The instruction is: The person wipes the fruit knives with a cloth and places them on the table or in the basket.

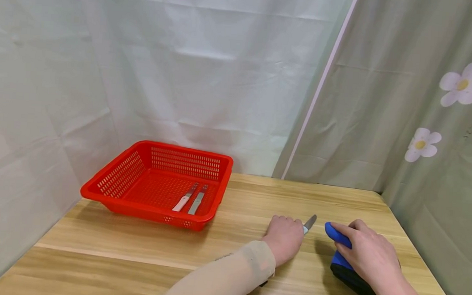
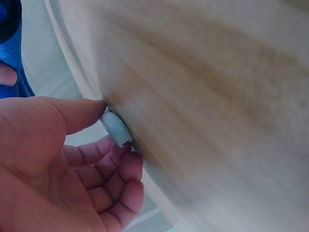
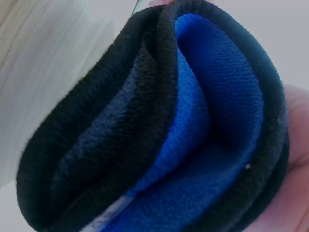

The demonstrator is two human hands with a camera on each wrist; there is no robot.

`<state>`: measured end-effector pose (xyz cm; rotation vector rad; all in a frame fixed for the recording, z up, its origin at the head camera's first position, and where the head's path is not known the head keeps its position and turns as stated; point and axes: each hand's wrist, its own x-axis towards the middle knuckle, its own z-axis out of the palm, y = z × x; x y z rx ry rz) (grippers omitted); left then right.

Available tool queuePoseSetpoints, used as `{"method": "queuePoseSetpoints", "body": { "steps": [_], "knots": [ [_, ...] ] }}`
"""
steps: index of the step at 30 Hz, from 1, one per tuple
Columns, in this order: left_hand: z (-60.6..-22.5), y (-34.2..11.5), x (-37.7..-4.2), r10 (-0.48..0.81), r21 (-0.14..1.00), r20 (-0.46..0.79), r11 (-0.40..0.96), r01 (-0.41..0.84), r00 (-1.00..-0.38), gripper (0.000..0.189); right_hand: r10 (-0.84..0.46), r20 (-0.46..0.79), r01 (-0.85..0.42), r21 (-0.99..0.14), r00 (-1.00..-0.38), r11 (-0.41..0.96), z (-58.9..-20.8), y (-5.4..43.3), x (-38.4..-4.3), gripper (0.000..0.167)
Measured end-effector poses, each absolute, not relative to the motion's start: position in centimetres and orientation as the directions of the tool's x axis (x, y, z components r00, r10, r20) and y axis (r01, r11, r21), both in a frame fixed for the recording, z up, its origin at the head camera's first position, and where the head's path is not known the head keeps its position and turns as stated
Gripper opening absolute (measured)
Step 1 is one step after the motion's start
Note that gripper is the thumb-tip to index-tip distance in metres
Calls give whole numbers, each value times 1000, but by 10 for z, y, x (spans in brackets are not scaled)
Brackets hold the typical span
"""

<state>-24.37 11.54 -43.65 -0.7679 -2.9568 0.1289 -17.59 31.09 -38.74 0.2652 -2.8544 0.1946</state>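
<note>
My left hand (image 1: 284, 238) pinches a small knife by its pale handle (image 2: 116, 128), thumb on one side and curled fingers on the other. The knife's blade (image 1: 310, 222) points away from me, to the right of the fingers, low over the wooden table. To the right, my right hand (image 1: 370, 253) grips a blue cloth (image 1: 338, 236) with black edging. Folded into loops, the cloth (image 3: 193, 116) fills most of the right wrist view, with part of a white label at its lower edge.
A red plastic basket (image 1: 129, 207) with slotted walls stands at the back left of the wooden table (image 1: 130, 254). Inside lie a pink-handled knife (image 1: 182, 203) and a grey-green-handled knife (image 1: 196, 204). Pale curtains (image 1: 224, 73) hang behind the table and at both sides.
</note>
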Motion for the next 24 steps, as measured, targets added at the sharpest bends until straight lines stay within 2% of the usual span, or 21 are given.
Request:
{"method": "queuePoseSetpoints", "body": {
  "steps": [6, 13, 20, 24],
  "knots": [
    [-432, 112, -239, 490, -122, 45, 867, 482, -870, 18, -162, 266, -196, -107, -950, 975, -384, 309, -176, 47],
    [-415, 101, -225, 490, -74, 82, 872, 485, -868, 18, -165, 263, -199, -112, -951, 974, -380, 306, -175, 48],
    [-404, 76, -219, 533, -170, 140, 843, 510, -834, 16, -167, 279, -205, -112, -946, 972, -375, 301, -173, 47],
    [-397, 56, -217, 544, -169, 202, 838, 518, -814, 11, -161, 269, -198, -117, -949, 973, -371, 295, -173, 47]
  ]
}}
